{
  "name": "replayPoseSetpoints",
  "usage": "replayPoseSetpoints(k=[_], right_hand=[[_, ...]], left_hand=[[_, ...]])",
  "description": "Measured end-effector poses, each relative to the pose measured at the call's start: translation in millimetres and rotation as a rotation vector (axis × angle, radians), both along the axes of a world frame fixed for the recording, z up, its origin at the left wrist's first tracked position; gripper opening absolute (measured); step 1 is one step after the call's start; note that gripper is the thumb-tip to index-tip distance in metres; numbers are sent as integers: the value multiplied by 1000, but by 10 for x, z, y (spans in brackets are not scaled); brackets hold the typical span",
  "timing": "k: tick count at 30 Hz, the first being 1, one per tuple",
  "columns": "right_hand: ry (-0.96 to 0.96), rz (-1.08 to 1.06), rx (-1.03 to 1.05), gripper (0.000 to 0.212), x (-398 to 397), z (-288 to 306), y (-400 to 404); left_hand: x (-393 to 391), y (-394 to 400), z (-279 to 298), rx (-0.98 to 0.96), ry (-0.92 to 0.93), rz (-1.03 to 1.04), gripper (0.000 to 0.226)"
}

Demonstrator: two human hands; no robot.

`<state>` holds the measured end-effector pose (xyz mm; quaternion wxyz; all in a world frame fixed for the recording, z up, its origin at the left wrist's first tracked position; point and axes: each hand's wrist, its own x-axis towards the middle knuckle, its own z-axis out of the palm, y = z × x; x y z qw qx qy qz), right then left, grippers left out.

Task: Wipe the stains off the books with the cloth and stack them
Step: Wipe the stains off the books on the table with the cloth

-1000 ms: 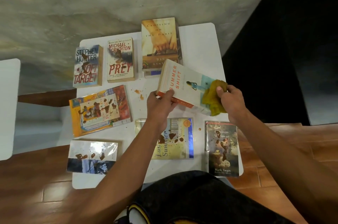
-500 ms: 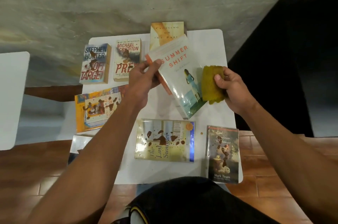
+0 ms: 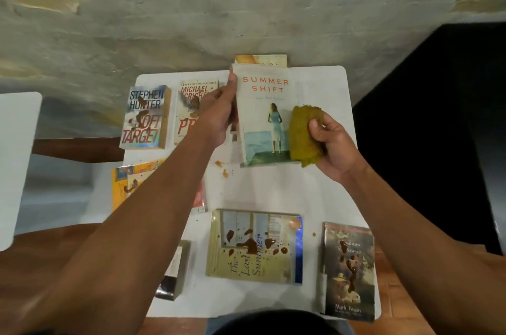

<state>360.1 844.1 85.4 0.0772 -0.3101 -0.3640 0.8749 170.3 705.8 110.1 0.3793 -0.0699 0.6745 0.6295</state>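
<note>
Head view: left hand [image 3: 219,115] gripped the pale "Summer Shift" paperback book [image 3: 267,118] by its left edge; right hand [image 3: 332,147] clutched a mustard-yellow bunched cloth [image 3: 304,134] touching its right edge, above the white table [image 3: 273,192].

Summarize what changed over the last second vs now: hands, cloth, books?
The left hand turned the pale Summer Shift paperback from sideways to upright and carried it back over the cream book at the table's far edge. The right hand drew the mustard-yellow cloth off its cover to the right edge. Both grips unchanged; the stained books stayed put.
</note>
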Motion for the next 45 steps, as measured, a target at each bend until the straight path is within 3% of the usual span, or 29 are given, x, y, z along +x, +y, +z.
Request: replayPoseSetpoints(k=[13, 15, 19, 21, 27, 32, 36, 39, 45], right_hand=[[-198, -5, 437, 12, -635, -23, -99], [-208, 1, 479, 11, -711, -19, -91], [-188, 7, 561, 12, -803, -47, -113], [-177, 4, 590, 12, -839, -68, -113], [-236, 37, 673, 15, -918, -157, -101], [-298, 66, 772, 39, -936, -175, -126], [-322, 76, 804, 36, -941, -164, -103], [-319, 12, 740, 12, -956, -174, -51], [-314, -37, 648, 10, -998, -178, -12]], left_hand=[[-348, 370, -398, -83, 114, -1, 15], [-401, 378, -440, -98, 114, 11, 20], [-434, 397, -586, -94, 79, 62, 63], [-407, 427, -543, -86, 85, 83, 72], [-474, 500, -573, -84, 157, 59, 60], [-477, 497, -615, -53, 138, 76, 61], [-444, 504, -606, -23, 182, 61, 53], [-442, 496, -647, -13, 188, 71, 47], [-428, 465, -621, -16, 110, 47, 75]])
